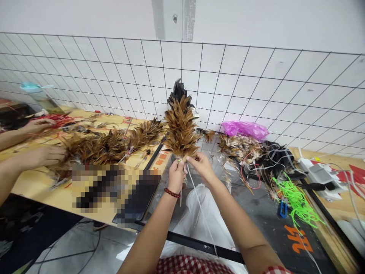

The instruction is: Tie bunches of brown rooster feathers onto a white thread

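A feather duster, brown with a black tip, stands upright in front of me. My left hand, with a red bead bracelet at the wrist, is closed round its stick just below the feathers. Against the base of the feathers, the fingers of my right hand are pinched together; what lies between them is too small to make out. A white string runs from near my hands down toward my lap.
Feathers, a pink plastic bag, green string and blue snips lie on the right. A power strip sits beyond them. On the left, a co-worker's hands are at brown feather bundles. A wire grid stands behind.
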The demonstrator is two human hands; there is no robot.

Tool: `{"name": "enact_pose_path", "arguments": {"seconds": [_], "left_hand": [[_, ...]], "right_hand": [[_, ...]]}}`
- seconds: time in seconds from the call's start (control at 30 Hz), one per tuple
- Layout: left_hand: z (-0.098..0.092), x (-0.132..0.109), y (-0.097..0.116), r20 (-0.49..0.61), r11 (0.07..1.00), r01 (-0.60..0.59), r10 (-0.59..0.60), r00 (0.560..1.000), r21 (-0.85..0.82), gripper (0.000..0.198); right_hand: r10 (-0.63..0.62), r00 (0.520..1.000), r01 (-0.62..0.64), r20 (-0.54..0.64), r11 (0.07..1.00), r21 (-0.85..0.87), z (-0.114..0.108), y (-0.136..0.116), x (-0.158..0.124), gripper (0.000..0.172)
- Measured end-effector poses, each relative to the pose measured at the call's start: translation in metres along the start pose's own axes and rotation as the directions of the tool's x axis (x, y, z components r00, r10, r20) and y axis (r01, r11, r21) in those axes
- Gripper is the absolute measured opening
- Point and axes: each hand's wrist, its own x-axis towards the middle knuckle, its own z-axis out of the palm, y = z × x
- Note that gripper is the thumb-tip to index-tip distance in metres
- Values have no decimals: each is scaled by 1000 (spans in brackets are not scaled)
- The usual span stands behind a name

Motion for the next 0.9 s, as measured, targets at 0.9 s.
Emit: {"name": "enact_pose_path", "arguments": {"seconds": [0.9], "left_hand": [[21,-29,25,424,111,-440,139,895,891,26]], "right_hand": [[-70,601,786,797,-134,-604,-46,-102,14,23]]}}
